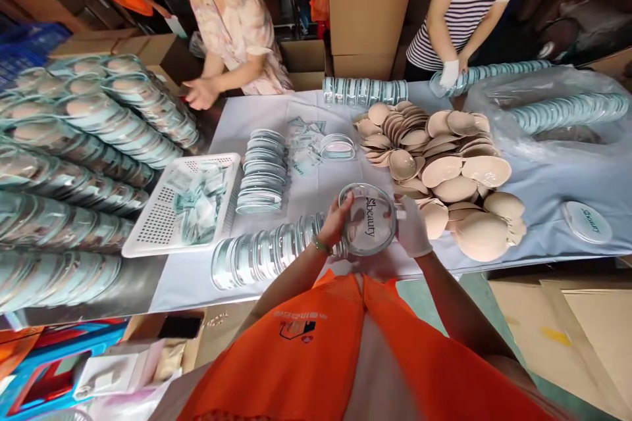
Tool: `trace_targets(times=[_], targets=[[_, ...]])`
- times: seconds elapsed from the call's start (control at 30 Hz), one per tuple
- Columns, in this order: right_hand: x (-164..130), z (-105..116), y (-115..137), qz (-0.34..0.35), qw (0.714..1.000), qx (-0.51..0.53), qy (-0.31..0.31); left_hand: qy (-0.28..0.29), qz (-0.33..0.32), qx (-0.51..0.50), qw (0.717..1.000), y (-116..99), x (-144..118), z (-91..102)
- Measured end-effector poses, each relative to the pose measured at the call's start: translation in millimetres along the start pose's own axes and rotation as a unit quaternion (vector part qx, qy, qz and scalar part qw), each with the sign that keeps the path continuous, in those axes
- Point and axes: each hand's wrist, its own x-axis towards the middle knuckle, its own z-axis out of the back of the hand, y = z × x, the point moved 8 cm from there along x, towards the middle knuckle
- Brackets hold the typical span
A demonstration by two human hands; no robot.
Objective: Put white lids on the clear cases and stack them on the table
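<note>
Both my hands hold a round clear plastic case (369, 220) with "beauty" printed on its lid, just above the table's near edge. My bare left hand (336, 220) grips its left rim. My right hand (412, 227), in a white glove, grips its right rim. A lying row of similar clear cases (261, 253) stretches left from my left hand. A heap of beige round puffs (444, 168) lies just right of and behind the case.
A white perforated basket (143, 237) holds small packets. A stack of lids (261, 171) stands beside it. Long rows of packed cases (74, 145) fill the left. Two other people work at the table's far side, and cardboard boxes (370, 6) stand behind.
</note>
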Motion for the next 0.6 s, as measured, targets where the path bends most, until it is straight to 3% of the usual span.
trace_targets(times=[0.07,0.17,0.33,0.4,0.47,0.53,0.6], targets=[[-5.2,3.1,27.4,0.079,0.993,-0.075,-0.032,-0.031,-0.024,0.007,0.999,-17.8,-10.9,5.0],[-6.1,-14.8,44.6,0.128,0.982,-0.129,0.047,-0.090,-0.100,0.069,0.989,-43.1,-27.1,19.0],[3.9,-45.6,46.8,0.006,0.978,-0.187,0.095,-0.181,-0.253,0.129,0.942,-72.5,-56.9,41.1],[8.1,-62.8,53.6,-0.026,0.987,-0.109,0.118,-0.205,-0.303,0.144,0.920,-82.9,-69.9,50.6],[12.0,-83.7,63.9,-0.035,0.987,0.037,0.155,-0.213,-0.344,0.156,0.901,-93.0,-81.7,59.5],[14.6,-103.3,74.8,-0.035,0.964,0.177,0.195,-0.216,-0.370,0.163,0.889,-101.1,-90.3,68.6],[16.2,-117.0,82.7,-0.036,0.943,0.253,0.215,-0.228,-0.370,0.164,0.885,-105.9,-94.1,79.7]])
